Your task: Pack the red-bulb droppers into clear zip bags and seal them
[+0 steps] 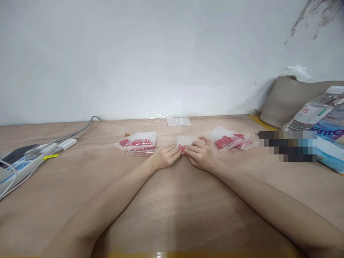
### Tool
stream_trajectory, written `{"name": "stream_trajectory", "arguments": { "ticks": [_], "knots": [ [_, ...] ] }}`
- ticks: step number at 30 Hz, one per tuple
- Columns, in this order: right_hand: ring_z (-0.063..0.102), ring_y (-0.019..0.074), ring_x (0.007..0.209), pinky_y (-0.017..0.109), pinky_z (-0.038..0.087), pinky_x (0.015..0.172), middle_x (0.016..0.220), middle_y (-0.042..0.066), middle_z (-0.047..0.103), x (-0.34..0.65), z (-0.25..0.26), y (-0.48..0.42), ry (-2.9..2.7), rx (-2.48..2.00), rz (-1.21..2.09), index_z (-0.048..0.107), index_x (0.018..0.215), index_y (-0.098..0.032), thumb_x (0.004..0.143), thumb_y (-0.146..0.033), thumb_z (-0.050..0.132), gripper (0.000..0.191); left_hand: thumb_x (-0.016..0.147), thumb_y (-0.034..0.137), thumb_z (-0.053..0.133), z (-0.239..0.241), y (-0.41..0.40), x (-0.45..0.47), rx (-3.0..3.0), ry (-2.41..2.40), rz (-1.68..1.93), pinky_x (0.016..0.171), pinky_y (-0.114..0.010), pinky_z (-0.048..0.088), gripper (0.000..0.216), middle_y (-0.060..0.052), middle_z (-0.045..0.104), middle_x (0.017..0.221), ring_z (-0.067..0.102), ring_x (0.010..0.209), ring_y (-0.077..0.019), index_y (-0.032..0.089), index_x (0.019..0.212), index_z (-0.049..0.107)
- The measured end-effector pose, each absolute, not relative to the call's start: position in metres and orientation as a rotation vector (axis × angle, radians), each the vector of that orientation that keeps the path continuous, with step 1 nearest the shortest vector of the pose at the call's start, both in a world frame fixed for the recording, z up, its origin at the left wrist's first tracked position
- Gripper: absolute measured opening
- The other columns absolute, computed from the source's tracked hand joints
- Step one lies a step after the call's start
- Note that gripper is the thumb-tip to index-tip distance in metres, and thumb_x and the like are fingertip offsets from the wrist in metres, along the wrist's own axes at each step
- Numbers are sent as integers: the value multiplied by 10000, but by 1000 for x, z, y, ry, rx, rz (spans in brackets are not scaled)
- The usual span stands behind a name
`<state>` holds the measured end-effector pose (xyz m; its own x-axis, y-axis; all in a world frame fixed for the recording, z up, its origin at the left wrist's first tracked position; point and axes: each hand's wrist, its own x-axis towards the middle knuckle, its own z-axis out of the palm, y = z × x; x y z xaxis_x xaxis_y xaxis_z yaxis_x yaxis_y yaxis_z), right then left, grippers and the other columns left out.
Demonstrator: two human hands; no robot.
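A small clear zip bag (186, 139) with several red pieces in its near end lies on the table in front of me. At its near left corner, my left hand (167, 156) has its fingers together and closed on the edge. My right hand (200, 154) grips the near right side, thumb and fingers on the bag, with one finger raised. The fingertips partly hide the red pieces. Left of my hands lies a pile of filled zip bags (143, 138) with red pieces inside. Another group of filled zip bags (224, 139) is spread out on the right.
By the wall lies a flat stack of white zip bags (178, 122). On the left are a power strip (34, 161) and a grey cable (77, 132). A plastic bottle (311, 111), a blue tissue pack (331, 154) and a brown rolled sheet (285, 98) stand at the right.
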<state>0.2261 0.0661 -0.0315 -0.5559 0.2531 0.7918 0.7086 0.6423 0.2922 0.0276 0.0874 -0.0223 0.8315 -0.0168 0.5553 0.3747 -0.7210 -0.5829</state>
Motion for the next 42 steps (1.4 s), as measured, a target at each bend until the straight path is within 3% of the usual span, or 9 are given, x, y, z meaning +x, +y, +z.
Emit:
{"name": "stream_trajectory", "arguments": {
  "ticks": [8,13,16,19,24,31,34,38,42],
  "knots": [
    [527,132,800,389,207,914,830,-15,682,245,-27,65,-2282,-859,-621,655,905,-281,857,-316,490,176,893,108,362,-24,87,21,-2450,-501,-857,646,-266,493,174,-68,621,846,607,744,-148,149,948,523],
    [452,285,1085,498,151,953,1168,116,565,292,-18,62,-2253,-1409,-664,634,1015,-220,777,-584,464,467,902,154,347,-2,93,8,-2626,-1022,-1387,720,-275,514,106,-90,592,1054,629,836,-137,167,909,452],
    [514,306,990,556,130,936,1015,133,626,307,-19,62,-2213,-1749,-689,653,935,-183,808,-586,388,498,911,230,356,17,98,-12,-2555,-1178,-1545,704,-274,520,92,-81,594,1048,637,810,-132,175,915,430],
    [559,269,912,524,185,935,938,98,651,307,-23,64,-2280,-1829,-565,655,903,-194,842,-555,337,485,885,263,380,30,101,-46,-2479,-1244,-1332,788,-329,494,111,-78,600,1045,601,933,-180,181,873,454],
    [521,289,1016,425,355,835,1165,99,578,293,-28,65,-2247,-1806,-311,604,1075,-214,827,-541,381,467,852,341,403,20,99,-124,-2398,-1476,-1139,827,-363,473,166,-88,596,1073,581,969,-215,186,846,461],
    [495,285,1078,413,414,807,1227,117,539,237,-31,61,-2302,-1445,-145,547,1162,-197,810,-439,497,430,845,324,407,-7,88,-192,-2559,-1505,-853,844,-414,464,211,-102,534,1215,536,1064,-248,181,956,514],
    [482,301,1103,442,425,802,1228,141,530,205,-31,64,-2321,-1368,-82,509,1199,-180,797,-454,513,487,797,269,465,3,74,-166,-2345,-1335,-850,923,-488,395,251,-90,501,1238,473,1128,-289,199,1025,545],
    [441,289,1166,431,413,871,1321,185,421,193,-27,72,-2363,-1194,39,423,1282,-144,742,-474,574,650,806,162,461,6,55,-84,-2541,-939,-940,882,-363,464,195,-60,588,1053,555,997,-205,199,957,578],
    [442,270,1163,396,408,897,1305,180,422,223,-18,77,-2399,-1036,17,453,1264,-143,684,-424,648,674,810,226,535,-9,54,-12,-2758,-862,-876,899,-337,468,297,-112,538,1150,534,1051,-208,154,1098,541]
  ]
}}
